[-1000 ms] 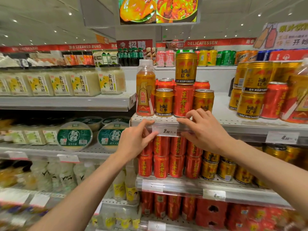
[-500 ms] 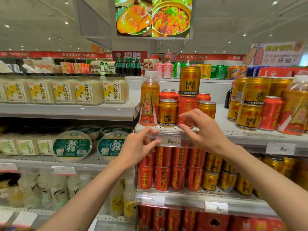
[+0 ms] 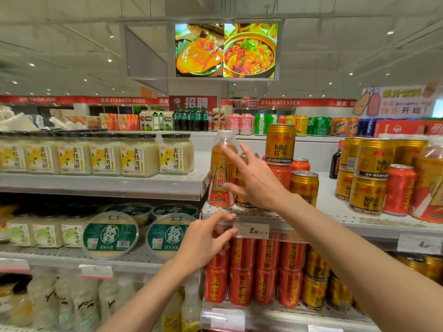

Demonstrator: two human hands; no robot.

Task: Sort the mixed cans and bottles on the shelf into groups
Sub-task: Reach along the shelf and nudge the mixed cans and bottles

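Observation:
An orange drink bottle with a clear cap stands at the left end of the white upper shelf. My right hand is spread open right in front of it, fingertips at its shoulder and label, not closed around it. Behind the hand is a mixed stack: gold Red Bull cans and red herbal-tea cans, with another gold can beside them. My left hand rests with fingers apart at the shelf's front rail beside the price tag.
More gold cans, a red can and another orange bottle stand mixed at the right. Rows of red cans and gold cans fill the shelf below. Jars of rice wine line the left shelf.
My right hand has lifted from the shelf rail and reached up left to the orange bottle, fingers spread. My left hand stays at the rail. The view has tilted upward.

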